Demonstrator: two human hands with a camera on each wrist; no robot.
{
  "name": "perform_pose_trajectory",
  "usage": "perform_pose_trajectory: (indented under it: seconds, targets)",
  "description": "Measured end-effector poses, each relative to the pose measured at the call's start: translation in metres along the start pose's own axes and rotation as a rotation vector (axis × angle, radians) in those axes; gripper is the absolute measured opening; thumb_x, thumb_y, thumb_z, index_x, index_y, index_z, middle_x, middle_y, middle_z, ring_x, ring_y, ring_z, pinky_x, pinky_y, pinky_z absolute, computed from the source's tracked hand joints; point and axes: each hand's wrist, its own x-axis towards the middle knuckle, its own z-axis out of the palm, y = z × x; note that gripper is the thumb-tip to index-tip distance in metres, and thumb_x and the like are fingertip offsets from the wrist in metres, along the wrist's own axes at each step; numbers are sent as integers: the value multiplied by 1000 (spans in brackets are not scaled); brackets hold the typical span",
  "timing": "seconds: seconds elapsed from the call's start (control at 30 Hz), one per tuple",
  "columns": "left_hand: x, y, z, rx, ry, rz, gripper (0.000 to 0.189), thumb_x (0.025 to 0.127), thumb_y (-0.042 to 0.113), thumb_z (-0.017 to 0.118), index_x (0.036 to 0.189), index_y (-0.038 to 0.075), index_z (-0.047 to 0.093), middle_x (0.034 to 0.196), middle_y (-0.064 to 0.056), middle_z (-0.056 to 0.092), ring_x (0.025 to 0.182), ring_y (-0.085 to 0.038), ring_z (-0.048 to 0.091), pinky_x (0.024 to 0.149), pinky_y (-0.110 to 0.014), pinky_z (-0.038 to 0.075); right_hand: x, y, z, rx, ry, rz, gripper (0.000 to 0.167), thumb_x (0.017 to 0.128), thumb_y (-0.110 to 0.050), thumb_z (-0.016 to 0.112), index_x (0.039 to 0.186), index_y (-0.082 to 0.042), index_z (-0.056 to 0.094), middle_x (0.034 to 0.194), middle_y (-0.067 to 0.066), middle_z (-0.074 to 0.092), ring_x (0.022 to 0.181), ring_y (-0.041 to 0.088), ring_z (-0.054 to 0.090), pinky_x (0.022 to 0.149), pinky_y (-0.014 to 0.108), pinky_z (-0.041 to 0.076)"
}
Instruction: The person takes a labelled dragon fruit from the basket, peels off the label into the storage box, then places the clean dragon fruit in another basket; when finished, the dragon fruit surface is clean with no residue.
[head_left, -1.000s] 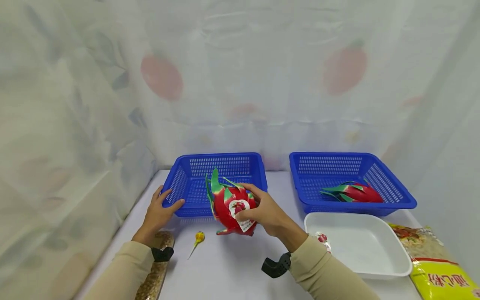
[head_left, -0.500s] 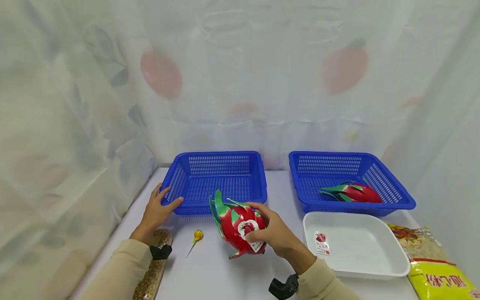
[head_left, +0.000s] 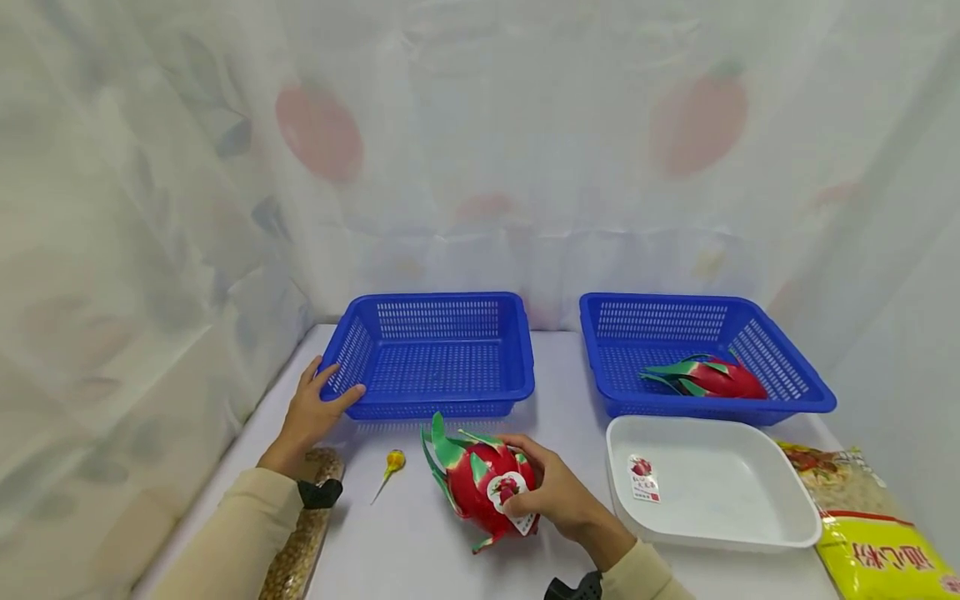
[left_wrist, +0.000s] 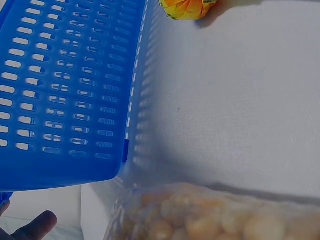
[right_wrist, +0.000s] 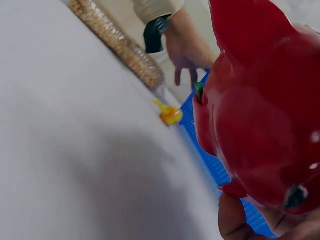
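My right hand (head_left: 566,500) grips a red dragon fruit (head_left: 480,483) with green leaf tips and a white heart-shaped sticker, its thumb on the sticker. In the right wrist view the smooth red dragon fruit (right_wrist: 265,115) fills the right side, fingertips showing below it. My left hand (head_left: 309,417) rests at the front left corner of the left blue basket (head_left: 442,408), fingers spread and thumb along the rim. A yellow lollipop (head_left: 393,461) on a thin stick lies on the table between the hands. Under the left wrist is a clear bag of tan kernels (head_left: 303,542).
The right blue basket (head_left: 705,408) holds another dragon fruit (head_left: 723,380). In front of it stands a white tray (head_left: 727,483) with a dragon fruit label inside. A yellow food packet (head_left: 877,533) lies at the right edge. Curtains (head_left: 480,150) hang behind and at the left.
My right hand has drawn the dragon fruit back from the left basket, toward me and slightly right, low over the table. The left hand stays at the basket corner.
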Motion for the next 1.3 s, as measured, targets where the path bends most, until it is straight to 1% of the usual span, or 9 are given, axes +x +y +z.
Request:
perform_pose_trajectory:
  seconds: [0.2, 0.33, 0.47, 0.67, 0.77, 0.93, 1.03, 1.2, 1.3]
  targets:
    - [2, -3, 0, -5, 4, 17, 92, 88, 59, 60, 151, 2, 25, 160, -14, -2, 139, -49, 8, 104, -68, 16, -3, 15, -3, -2, 0, 32, 76, 67, 1, 69, 139, -8, 46, 122, 16, 56, 106, 30, 57, 85, 40, 52]
    - [3, -5, 1, 4, 8, 22, 92, 88, 59, 59, 151, 2, 26, 160, -14, -2, 139, -50, 9, 103, -68, 17, -2, 19, -6, -20, -11, 17, 76, 66, 1, 68, 139, -7, 46, 121, 15, 57, 105, 30, 57, 85, 40, 52]
    - [3, -5, 2, 0, 4, 10, 93, 87, 60, 60, 152, 3, 25, 160, -14, -2, 139, -50, 9, 103, -69, 17, -1, 22, -10, -39, -30, 4, 75, 66, 0, 68, 138, -7, 47, 120, 16, 57, 104, 30, 57, 84, 40, 52]
    - [2, -4, 1, -3, 12, 8, 93, 87, 60, 60, 152, 3, 25, 160, -14, -2, 139, -49, 7, 103, -68, 17, 0, 23, -13, -116, -38, 14, 72, 66, -2, 70, 135, -13, 52, 118, 15, 59, 103, 30, 58, 82, 40, 53]
    - [2, -4, 1, 0, 12, 11, 92, 87, 60, 60, 152, 3, 25, 160, -14, -2, 139, -49, 7, 103, -69, 17, 0, 25, -14, -145, -32, 12, 68, 67, -5, 71, 132, -14, 55, 118, 14, 60, 104, 30, 57, 82, 39, 53]
    - [2, -3, 1, 0, 15, 15, 93, 88, 60, 60, 151, 2, 26, 160, -15, -1, 139, -49, 8, 103, -69, 17, 1, 31, -19, -178, 22, -24, 60, 71, -8, 72, 130, -13, 56, 118, 13, 61, 104, 30, 58, 84, 39, 53]
    - [1, -3, 1, 6, 13, 16, 93, 88, 60, 59, 151, 2, 25, 160, -15, -1, 139, -50, 8, 103, -69, 17, 1, 36, -24, -196, 47, -54, 59, 74, -9, 72, 130, -11, 56, 118, 13, 61, 104, 29, 58, 85, 37, 52]
    - [1, -2, -3, 29, -19, 15, 96, 87, 64, 57, 152, 1, 24, 160, -15, -3, 139, -50, 6, 102, -69, 15, 2, 38, -29, -220, 29, -87, 58, 76, -12, 71, 132, -8, 54, 119, 13, 60, 105, 28, 58, 87, 36, 51]
    - [1, -1, -7, 49, -38, 19, 97, 87, 64, 57, 151, 0, 25, 159, -17, -2, 139, -50, 6, 103, -69, 15, 1, 38, -28, -223, 10, -100, 58, 78, -14, 71, 133, -6, 53, 119, 12, 60, 104, 27, 58, 87, 35, 51]
